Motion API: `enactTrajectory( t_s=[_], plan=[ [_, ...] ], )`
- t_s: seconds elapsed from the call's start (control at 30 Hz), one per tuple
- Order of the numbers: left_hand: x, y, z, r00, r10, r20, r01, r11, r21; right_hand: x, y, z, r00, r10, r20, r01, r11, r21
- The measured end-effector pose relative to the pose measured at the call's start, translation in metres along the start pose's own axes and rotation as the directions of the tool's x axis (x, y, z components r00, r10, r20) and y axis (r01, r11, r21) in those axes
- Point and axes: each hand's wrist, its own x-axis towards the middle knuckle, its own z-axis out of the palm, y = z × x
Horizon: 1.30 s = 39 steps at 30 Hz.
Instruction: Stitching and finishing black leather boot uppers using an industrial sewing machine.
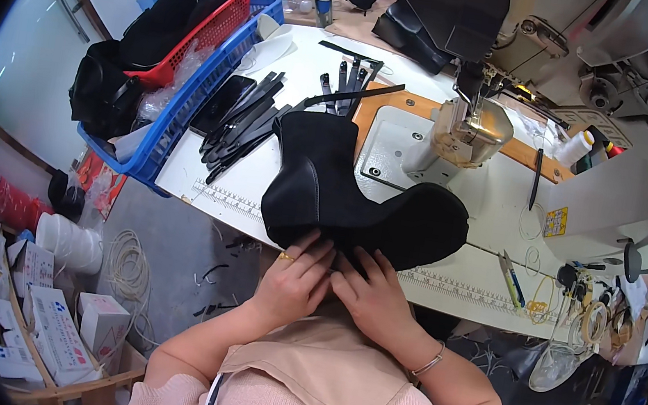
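A black boot upper (pixel 319 177) with a stitched curved seam lies at the front edge of the white table. Its shaft part points away from me and its foot part bends to the right. My left hand (pixel 295 281), with a ring on one finger, grips its near edge, fingers bent. Close beside it, my right hand (pixel 373 294) pinches the same edge. The fingertips are partly hidden against the black material. A sewing machine head (pixel 470 132) stands just beyond the boot upper.
Black strips (pixel 244 125) lie in a pile left of the boot upper. A blue basket (pixel 173 127) holding a red basket (pixel 210 37) stands at the far left. Thread snips (pixel 510 278) rest on the right, near a white thread spool (pixel 576 147). Boxes (pixel 57 331) stand lower left.
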Motion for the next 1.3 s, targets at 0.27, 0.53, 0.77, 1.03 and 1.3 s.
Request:
enactTrajectory(
  t_s=[0.27,0.53,0.77,1.03,1.3],
  plan=[
    [-0.016,0.001,0.008,0.999,0.040,0.027,-0.045,0.974,0.220,-0.002,0.001,0.011,0.987,0.152,-0.060,-0.145,0.983,0.112],
    [-0.032,0.003,-0.001,0.999,-0.021,-0.042,0.021,1.000,0.001,0.001,-0.006,0.004,0.998,-0.001,-0.056,-0.006,0.992,-0.128],
    [-0.048,0.007,0.012,0.711,-0.698,0.086,0.371,0.269,-0.889,0.008,0.013,0.008,0.981,-0.118,-0.152,0.095,0.984,-0.148],
    [0.026,-0.011,0.014,0.866,-0.074,0.495,0.278,-0.751,-0.599,0.079,-0.016,-0.096,0.833,0.275,-0.480,-0.002,0.869,0.494],
    [0.092,-0.058,-0.007,0.684,-0.719,0.121,-0.260,-0.396,-0.881,0.095,0.013,-0.073,0.668,0.729,0.151,0.061,-0.256,0.965]
  ],
)
